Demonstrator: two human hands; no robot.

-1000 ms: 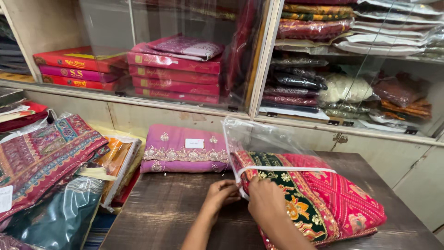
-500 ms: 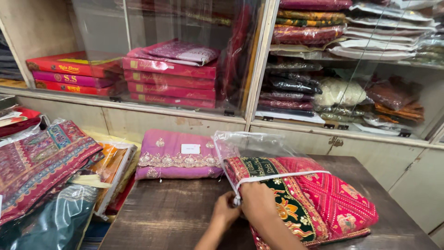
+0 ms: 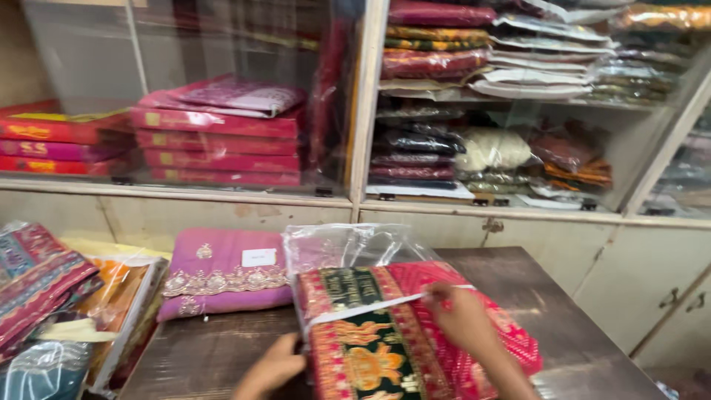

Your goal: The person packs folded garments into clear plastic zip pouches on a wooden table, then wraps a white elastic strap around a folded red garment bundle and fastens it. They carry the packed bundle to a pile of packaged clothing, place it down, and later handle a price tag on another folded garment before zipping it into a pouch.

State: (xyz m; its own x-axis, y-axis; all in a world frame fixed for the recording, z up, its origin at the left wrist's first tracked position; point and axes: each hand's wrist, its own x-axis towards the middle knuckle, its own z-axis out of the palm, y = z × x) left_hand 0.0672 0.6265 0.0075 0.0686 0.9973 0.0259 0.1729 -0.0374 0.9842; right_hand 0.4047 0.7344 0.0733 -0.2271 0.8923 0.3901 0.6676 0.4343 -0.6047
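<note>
Fabric stacks [image 3: 44,289] lie far left of the left hand [image 3: 275,368], a pink folded cloth [image 3: 222,281] just above it. Left hand grips the near-left edge of the red-and-green packaged sari [image 3: 400,333]; right hand [image 3: 463,318] pinches its clear plastic bag [image 3: 348,248] on top.

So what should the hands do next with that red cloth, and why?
Probably slide the folded red cloth further into the clear plastic bag. The bag's open flap stands loose behind it, the right hand rests on top at the bag's edge, and the left hand steadies the near corner.
</note>
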